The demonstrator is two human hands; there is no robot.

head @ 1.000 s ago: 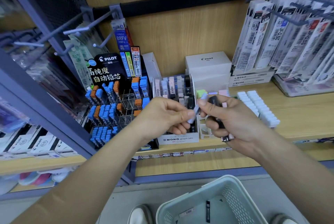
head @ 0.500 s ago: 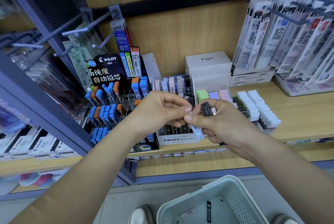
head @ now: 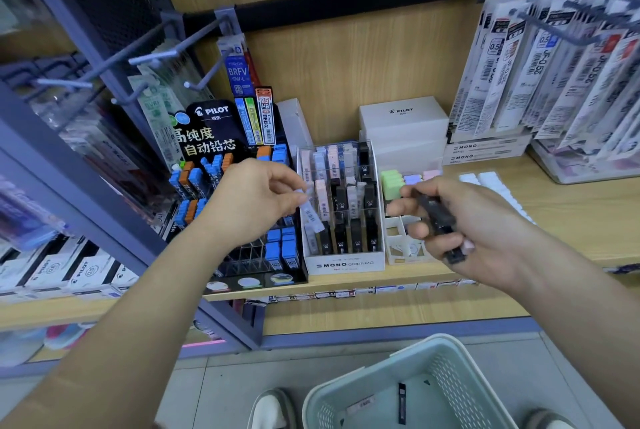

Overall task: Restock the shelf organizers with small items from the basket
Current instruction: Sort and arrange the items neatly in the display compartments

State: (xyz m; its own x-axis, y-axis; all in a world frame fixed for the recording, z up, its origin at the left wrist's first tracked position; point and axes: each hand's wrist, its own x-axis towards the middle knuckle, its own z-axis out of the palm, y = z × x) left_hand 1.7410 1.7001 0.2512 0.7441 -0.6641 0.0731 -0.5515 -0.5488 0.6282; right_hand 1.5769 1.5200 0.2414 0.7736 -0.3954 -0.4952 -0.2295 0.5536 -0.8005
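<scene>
My left hand [head: 258, 198] pinches a pale lavender lead case [head: 310, 212] and holds it slanted over the left column of the clear MONO organizer [head: 343, 264], which holds pastel and black cases in rows. To the right, my right hand [head: 460, 221] is closed around a few black lead cases [head: 438, 221], with a pink one showing at the heel of the palm; it hovers over a white grid organizer [head: 398, 241]. Below, the pale green basket [head: 450, 352] holds a black case [head: 401, 402] and another small case.
A black Pilot lead display [head: 239, 207] with blue and orange cases stands left of the MONO organizer. White Pilot boxes [head: 403, 124] sit behind. Refill packs [head: 554, 75] hang on hooks at the right, metal hooks [head: 152, 58] jut out at upper left. My shoes stand by the basket.
My hands have parted: the left took the lavender case from the right hand's bundle and carried it left over the MONO organizer, while the right hand drew away to the right.
</scene>
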